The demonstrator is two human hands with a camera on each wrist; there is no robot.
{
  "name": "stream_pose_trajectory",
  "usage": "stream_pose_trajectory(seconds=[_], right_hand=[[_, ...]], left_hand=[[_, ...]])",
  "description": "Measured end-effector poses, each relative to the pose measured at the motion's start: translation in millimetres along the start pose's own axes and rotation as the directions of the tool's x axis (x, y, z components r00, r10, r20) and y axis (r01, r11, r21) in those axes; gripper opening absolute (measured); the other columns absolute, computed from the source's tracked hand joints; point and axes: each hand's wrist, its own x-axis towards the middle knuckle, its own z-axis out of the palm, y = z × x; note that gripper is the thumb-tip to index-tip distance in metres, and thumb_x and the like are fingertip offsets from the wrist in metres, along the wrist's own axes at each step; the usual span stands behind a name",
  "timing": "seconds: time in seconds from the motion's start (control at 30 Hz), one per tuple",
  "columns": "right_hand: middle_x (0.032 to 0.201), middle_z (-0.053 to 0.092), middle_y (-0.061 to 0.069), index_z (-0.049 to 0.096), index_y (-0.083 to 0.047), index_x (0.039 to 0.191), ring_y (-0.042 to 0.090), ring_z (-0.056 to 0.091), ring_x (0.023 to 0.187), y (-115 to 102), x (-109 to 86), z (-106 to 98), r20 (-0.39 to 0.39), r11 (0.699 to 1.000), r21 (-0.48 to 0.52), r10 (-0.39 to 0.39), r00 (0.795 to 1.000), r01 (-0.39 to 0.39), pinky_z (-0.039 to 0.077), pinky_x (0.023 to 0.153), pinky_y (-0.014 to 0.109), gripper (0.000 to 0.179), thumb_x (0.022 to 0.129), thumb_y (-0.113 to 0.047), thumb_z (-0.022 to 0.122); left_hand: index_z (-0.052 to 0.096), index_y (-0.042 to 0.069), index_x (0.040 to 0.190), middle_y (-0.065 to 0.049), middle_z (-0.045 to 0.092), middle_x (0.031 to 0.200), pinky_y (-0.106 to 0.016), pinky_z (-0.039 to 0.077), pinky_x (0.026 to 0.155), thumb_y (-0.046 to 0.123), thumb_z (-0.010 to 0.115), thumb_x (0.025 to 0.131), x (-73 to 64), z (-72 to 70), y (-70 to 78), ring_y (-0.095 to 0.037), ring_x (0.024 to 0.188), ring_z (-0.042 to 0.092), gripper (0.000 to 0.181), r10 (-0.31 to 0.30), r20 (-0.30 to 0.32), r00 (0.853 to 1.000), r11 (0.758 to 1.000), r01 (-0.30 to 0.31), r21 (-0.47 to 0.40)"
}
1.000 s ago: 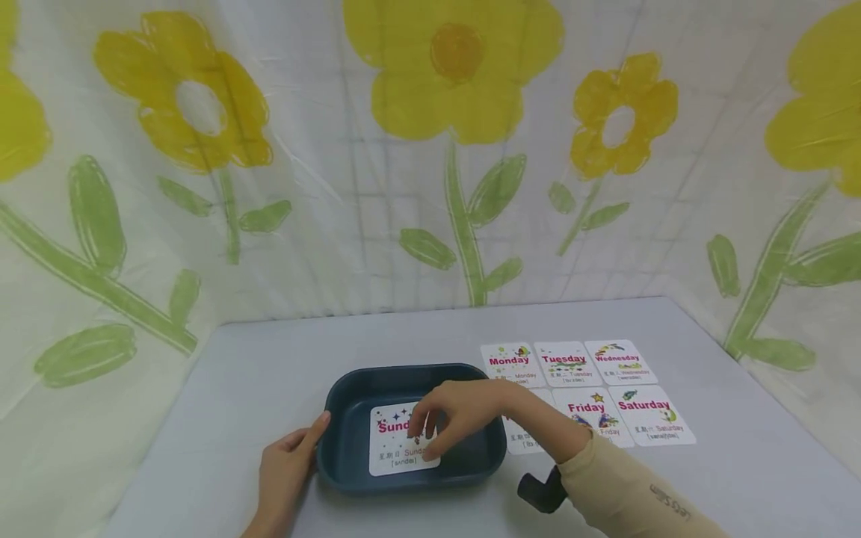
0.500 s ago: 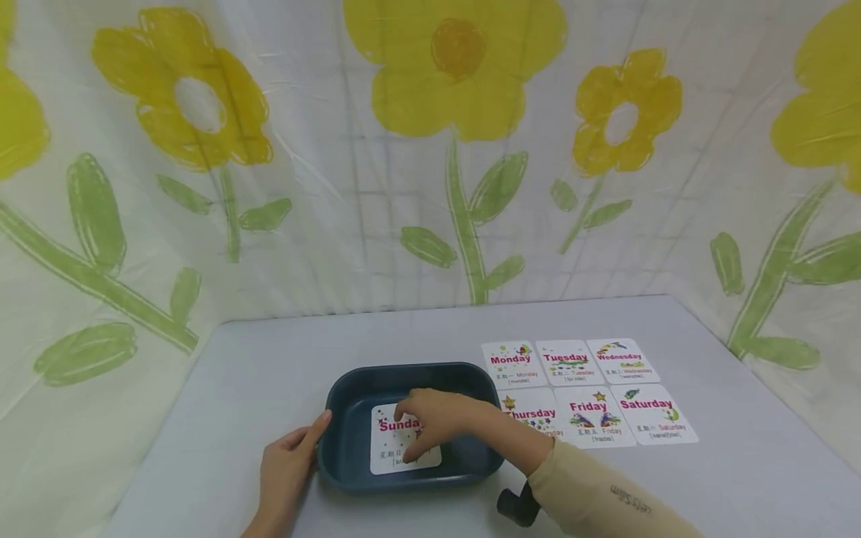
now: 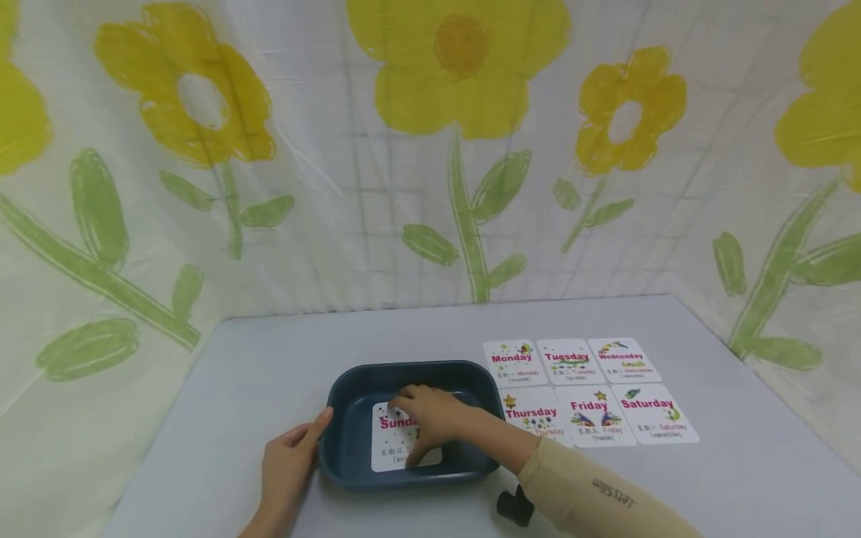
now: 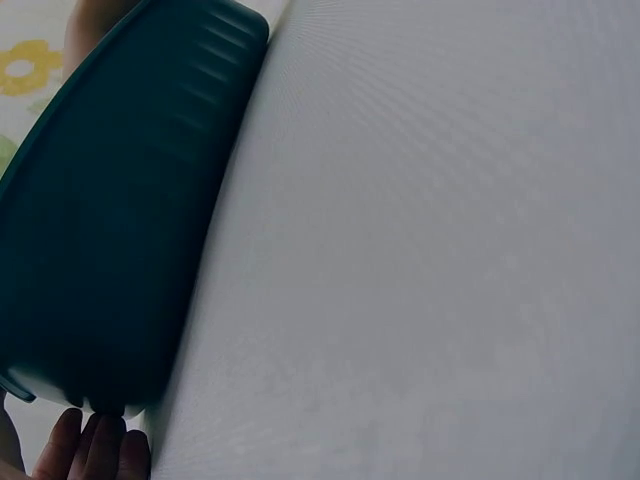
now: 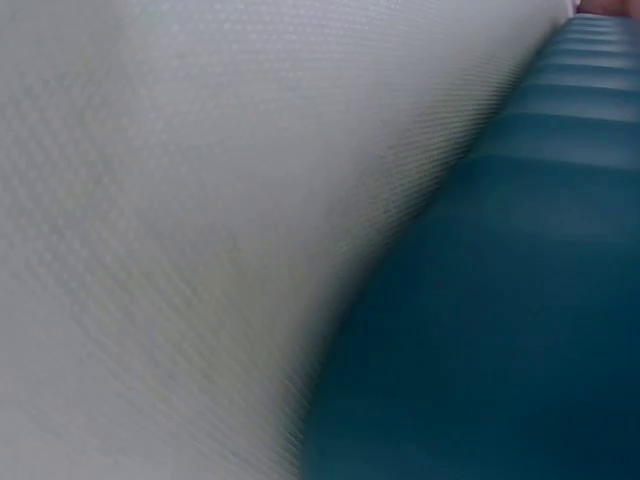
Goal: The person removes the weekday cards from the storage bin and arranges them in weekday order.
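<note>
A dark teal plastic tray (image 3: pixel 343 463) stands on the table, with a white card printed "Sunday" (image 3: pixel 390 447) lying flat in it. My left hand (image 3: pixel 285 467) holds the tray's left end, thumb at the rim. In the left wrist view its fingertips (image 4: pixel 105 445) rest against the outer wall. My right hand (image 3: pixel 433 418) reaches over the tray's right side, fingers curved at the card's top edge and thumb at its lower edge. It covers the card's right part. The right wrist view shows only the tray's outer wall (image 5: pixel 500 350) beside the tabletop.
Right of the tray, white weekday cards lie in two rows, among them Monday (image 3: pixel 514 366), Tuesday (image 3: pixel 566 362), Wednesday (image 3: pixel 625 362), Thursday (image 3: pixel 531 415), Friday (image 3: pixel 592 418) and Saturday (image 3: pixel 655 418). A flower-printed curtain (image 3: pixel 323 246) hangs behind the grey-white table (image 3: pixel 202 448).
My right hand has moved left and down onto the Sunday card, its fingers and thumb now spread to the card's edges. More of the Thursday card shows. The left hand and tray stay put.
</note>
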Motion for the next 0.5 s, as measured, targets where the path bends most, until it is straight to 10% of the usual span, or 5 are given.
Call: stream_pose_trajectory(seconds=[0.5], right_hand=[[0.127,0.043,0.002,0.051,-0.024,0.128,0.019,0.037,0.115,-3.0,-1.1,5.0,0.024,1.000,0.018,-0.013,1.000,0.013,0.029,0.102,0.051,0.077,0.060,-0.039,0.085]], left_hand=[[0.066,-0.003,0.105,-0.019,0.067,0.102,-0.022,0.050,0.060,0.074,0.057,0.068,-1.6,1.0,0.5,-0.014,0.077,0.062,0.085,0.010,-0.020,1.000,1.000,-0.010,-0.004]])
